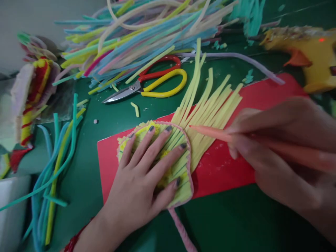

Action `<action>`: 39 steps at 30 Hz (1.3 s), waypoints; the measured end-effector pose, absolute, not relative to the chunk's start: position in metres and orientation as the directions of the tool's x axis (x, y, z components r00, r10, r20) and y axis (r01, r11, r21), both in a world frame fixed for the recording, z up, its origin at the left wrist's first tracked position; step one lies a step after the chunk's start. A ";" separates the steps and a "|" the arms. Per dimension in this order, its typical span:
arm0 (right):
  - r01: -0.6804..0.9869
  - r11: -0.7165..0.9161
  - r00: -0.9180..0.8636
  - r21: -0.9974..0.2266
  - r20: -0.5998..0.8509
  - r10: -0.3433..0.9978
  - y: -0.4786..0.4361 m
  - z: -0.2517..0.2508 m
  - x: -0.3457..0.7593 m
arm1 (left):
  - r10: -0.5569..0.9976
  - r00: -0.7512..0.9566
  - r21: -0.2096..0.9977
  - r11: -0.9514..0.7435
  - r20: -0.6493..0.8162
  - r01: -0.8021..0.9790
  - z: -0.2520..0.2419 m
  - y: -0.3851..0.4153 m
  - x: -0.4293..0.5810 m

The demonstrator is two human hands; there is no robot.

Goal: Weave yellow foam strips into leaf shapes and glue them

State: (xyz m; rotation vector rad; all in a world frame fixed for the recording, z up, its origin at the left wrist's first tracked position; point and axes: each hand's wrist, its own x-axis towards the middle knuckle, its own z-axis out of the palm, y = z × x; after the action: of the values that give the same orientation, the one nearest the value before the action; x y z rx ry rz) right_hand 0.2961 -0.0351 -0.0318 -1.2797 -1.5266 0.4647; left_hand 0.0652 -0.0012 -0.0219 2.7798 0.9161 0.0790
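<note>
Fingers spread, my left hand (144, 168) lies flat on a rounded, fan-like piece (185, 190) of pale yellow-green strips with a pink fuzzy rim. A pink twisted stem (181, 227) runs down from its lower edge. Beneath it, pale yellow pipe cleaners (217, 108) lie side by side on a red card (225, 175), their loose ends fanning to the upper right. My right hand (273, 150) grips an orange pen (210, 132), blurred toward the right. Its pointed tip is at the strips, just outside the pink rim; whether it touches them I cannot tell.
Scissors (157, 82) with red and yellow handles lie behind the card. A large heap of coloured pipe cleaners (147, 38) is at the back. A yellow glue gun (312, 56) sits at right. More blue and green pipe cleaners (54, 178) and a yellow-red figure (33, 101) lie left.
</note>
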 end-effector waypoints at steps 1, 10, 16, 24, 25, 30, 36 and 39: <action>0.456 0.374 0.118 -0.807 0.472 0.874 -0.034 -0.032 0.296 | 0.596 0.803 0.215 -0.782 -0.017 0.585 -0.022 -0.002 0.066; 0.430 0.319 0.077 -0.845 0.386 0.919 -0.033 -0.032 0.292 | 0.616 0.788 0.190 -0.772 -0.011 0.607 -0.022 -0.004 0.069; 0.438 0.335 0.044 -0.834 0.392 0.919 -0.032 -0.034 0.293 | 0.610 0.792 0.174 -0.783 0.028 0.597 -0.022 -0.005 0.067; 0.531 0.281 0.233 -0.799 0.457 0.858 -0.031 -0.033 0.285 | 0.568 0.792 0.151 -0.823 0.224 0.547 -0.016 -0.012 0.068; 0.568 0.278 0.214 -0.775 0.465 0.859 -0.031 -0.032 0.283 | 0.569 0.787 0.168 -0.822 0.237 0.544 -0.015 -0.013 0.067; 0.680 0.380 -0.022 -0.627 0.500 0.865 -0.030 -0.029 0.280 | 0.545 0.766 0.241 -0.838 0.341 0.489 -0.014 -0.021 0.050; 0.597 0.462 -0.208 -0.655 0.430 0.878 -0.034 -0.038 0.282 | 0.534 0.794 0.177 -0.846 0.291 0.503 -0.019 -0.020 0.014; 0.670 0.363 -0.145 -0.648 0.364 0.920 -0.044 -0.052 0.288 | 0.571 0.795 0.180 -0.820 0.203 0.543 -0.022 -0.021 0.011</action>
State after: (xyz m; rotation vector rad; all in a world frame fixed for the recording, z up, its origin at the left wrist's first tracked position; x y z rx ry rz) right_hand 0.2875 -0.0439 -0.0516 -1.3822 -1.8927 0.4329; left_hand 0.0108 -0.0209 -0.0220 2.8693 0.8938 0.3784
